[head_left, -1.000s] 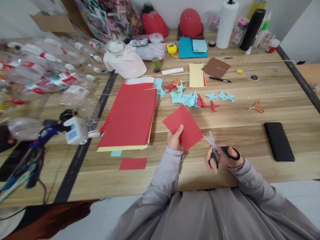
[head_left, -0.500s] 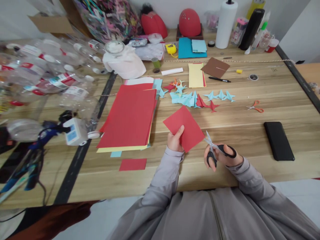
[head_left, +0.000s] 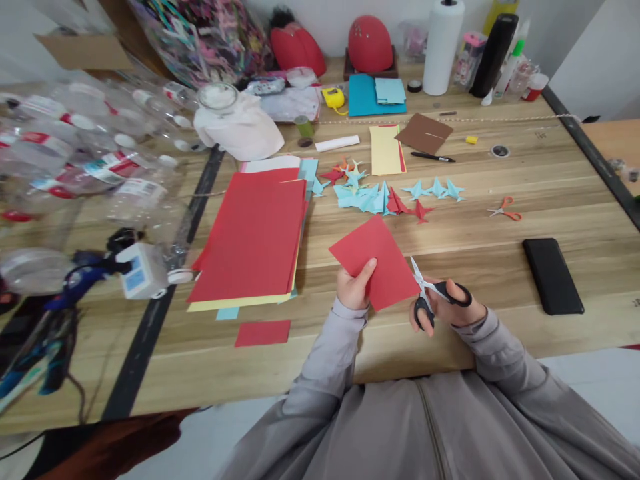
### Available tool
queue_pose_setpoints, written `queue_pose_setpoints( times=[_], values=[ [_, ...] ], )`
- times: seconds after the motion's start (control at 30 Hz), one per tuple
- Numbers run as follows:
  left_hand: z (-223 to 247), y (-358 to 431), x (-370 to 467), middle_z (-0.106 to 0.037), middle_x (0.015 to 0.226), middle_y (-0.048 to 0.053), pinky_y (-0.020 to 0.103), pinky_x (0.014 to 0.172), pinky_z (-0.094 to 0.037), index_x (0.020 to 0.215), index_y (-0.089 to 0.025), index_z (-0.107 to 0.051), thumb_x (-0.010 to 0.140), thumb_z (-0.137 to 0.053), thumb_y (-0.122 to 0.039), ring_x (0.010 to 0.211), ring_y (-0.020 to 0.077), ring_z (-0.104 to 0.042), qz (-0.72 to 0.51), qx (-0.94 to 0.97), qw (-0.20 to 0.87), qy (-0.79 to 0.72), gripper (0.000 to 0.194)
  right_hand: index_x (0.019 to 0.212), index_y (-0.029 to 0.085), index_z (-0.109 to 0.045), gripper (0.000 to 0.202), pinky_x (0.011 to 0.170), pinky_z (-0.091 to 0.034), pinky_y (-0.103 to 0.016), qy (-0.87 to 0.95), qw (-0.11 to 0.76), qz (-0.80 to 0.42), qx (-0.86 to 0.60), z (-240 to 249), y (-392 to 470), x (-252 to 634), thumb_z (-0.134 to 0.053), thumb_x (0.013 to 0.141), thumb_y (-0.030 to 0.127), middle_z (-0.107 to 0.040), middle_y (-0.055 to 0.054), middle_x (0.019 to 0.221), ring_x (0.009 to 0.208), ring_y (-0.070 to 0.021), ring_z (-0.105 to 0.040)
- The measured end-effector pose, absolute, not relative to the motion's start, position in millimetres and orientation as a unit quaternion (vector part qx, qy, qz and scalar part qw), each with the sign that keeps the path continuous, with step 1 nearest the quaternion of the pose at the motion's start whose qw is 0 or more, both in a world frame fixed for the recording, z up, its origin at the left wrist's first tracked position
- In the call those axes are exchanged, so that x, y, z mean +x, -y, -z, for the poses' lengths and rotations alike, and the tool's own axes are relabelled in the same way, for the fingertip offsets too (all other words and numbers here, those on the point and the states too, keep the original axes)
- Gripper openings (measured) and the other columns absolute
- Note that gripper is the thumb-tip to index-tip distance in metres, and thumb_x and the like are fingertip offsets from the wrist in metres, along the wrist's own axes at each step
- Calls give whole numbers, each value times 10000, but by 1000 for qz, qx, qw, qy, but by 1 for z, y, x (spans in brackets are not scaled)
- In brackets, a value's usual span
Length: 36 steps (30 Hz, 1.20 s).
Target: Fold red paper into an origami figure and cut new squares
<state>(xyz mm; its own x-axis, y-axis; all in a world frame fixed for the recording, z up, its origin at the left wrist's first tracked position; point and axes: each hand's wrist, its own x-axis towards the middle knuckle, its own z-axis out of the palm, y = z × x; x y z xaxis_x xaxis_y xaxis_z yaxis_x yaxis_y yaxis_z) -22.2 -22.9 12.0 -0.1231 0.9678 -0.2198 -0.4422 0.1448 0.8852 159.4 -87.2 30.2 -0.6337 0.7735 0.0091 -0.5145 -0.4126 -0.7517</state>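
Note:
My left hand [head_left: 355, 285] pinches a square sheet of red paper [head_left: 383, 250], thumb on top, held above the table. In my right hand [head_left: 447, 308] are black-handled scissors [head_left: 424, 285], fingers through the loops and blades parted. The right corner of the red paper lies between or right against the blades; I cannot tell whether they are cutting it. Left of my hands rests a stack of red sheets [head_left: 253, 233] with yellow and blue edges showing under it. A small red paper strip [head_left: 263, 333] lies in front of that stack.
Folded paper cranes [head_left: 370, 198] lie in a row beyond my hands. Orange-handled scissors [head_left: 506, 210] and a black phone [head_left: 553, 275] are at the right. Plastic bottles [head_left: 100, 160] crowd the left side. A brown paper square [head_left: 424, 133] and a pen [head_left: 433, 157] lie farther back.
The red paper has shifted slightly right and its corner has come closer in between the scissor blades. The whole view has turned a little, sliding the table things left.

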Motion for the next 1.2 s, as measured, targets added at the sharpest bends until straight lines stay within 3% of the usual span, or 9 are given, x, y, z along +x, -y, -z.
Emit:
queue_pose_setpoints(
  times=[0.3, 0.53, 0.8, 1.2],
  values=[
    [-18, 30, -16, -746, 893, 72, 351, 801, -558, 934, -164, -702, 537, -849, -381, 853, 223, -696, -566, 334, 577, -485, 476, 1197, 163, -459, 641, 618, -427, -330, 376, 429, -803, -175, -30, 87, 158, -442, 829, 687, -661, -34, 596, 540, -204, -601],
    [-17, 31, -16, -742, 903, 86, 350, 793, -567, 945, -159, -696, 570, -824, -406, 856, 225, -693, -580, 385, 498, -516, 467, 1196, 182, -461, 691, 594, -430, -327, 361, 451, -795, -188, -30, 86, 156, -404, 800, 746, -650, -11, 555, 485, -197, -590],
    [-16, 32, -18, -737, 910, 99, 371, 824, -566, 933, -157, -697, 589, -804, -454, 877, 237, -692, -585, 412, 454, -530, 467, 1017, 236, -480, 581, 599, -436, -327, 349, 457, -793, -203, -29, 87, 155, -420, 783, 765, -634, 27, 511, 475, -188, -596],
    [-10, 31, -25, -727, 954, 98, 390, 879, -548, 934, -159, -688, 612, -794, -440, 926, 238, -680, -578, 429, 449, -529, 440, 964, 207, -499, 544, 566, -443, -300, 350, 478, -778, -208, -39, 87, 153, -496, 783, 720, -604, 51, 485, 410, -143, -552]
  ],
)
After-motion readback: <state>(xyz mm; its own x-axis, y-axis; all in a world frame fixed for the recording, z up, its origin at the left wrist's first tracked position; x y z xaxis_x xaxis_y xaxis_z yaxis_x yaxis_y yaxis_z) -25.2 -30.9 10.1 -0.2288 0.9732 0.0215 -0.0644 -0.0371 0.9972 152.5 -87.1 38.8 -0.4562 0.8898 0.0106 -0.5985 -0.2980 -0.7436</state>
